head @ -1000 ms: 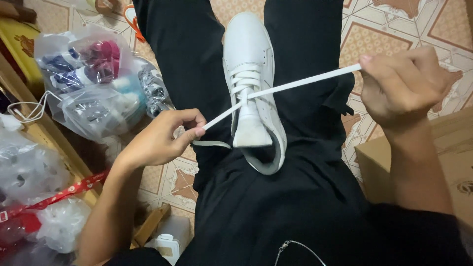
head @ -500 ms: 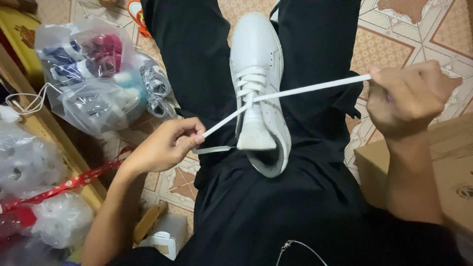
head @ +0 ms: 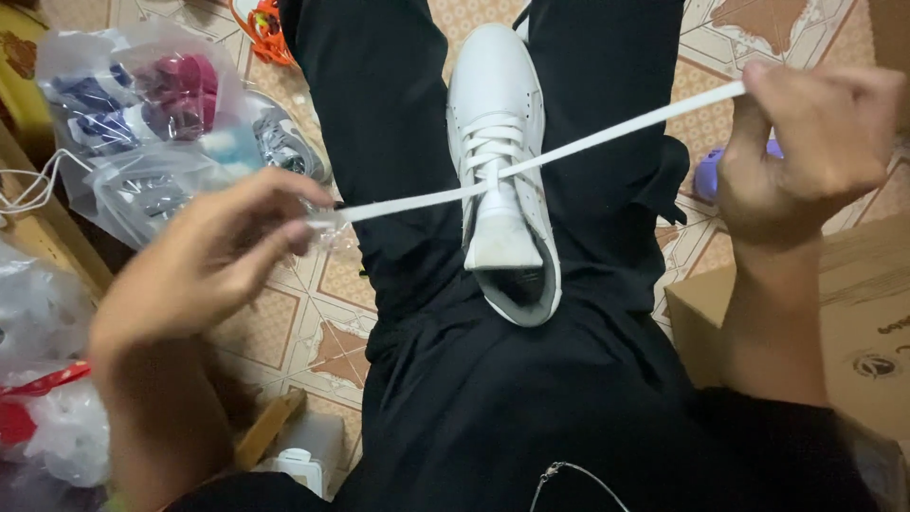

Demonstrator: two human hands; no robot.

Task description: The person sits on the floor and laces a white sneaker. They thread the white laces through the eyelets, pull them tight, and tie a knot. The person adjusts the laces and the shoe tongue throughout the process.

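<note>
A white sneaker (head: pixel 498 142) rests between my legs in black trousers (head: pixel 379 142), toe pointing away from me. Its flat white lace (head: pixel 607 133) crosses at the tongue and stretches taut to both sides. My left hand (head: pixel 218 256) pinches the left end of the lace, pulled out over the floor beyond my left leg. My right hand (head: pixel 815 142) grips the right end, raised higher at the upper right.
Clear plastic bags (head: pixel 142 123) holding shoes lie on the patterned tile floor (head: pixel 303 313) at the left. More bags (head: pixel 38 417) sit at the lower left. A cardboard box (head: pixel 853 313) stands at the right. A small white object (head: pixel 303 465) lies near my left knee.
Both hands have pulled the lace ends farther apart, the left hand moving out to the left and the right hand up and right. The lace is drawn tighter across the shoe.
</note>
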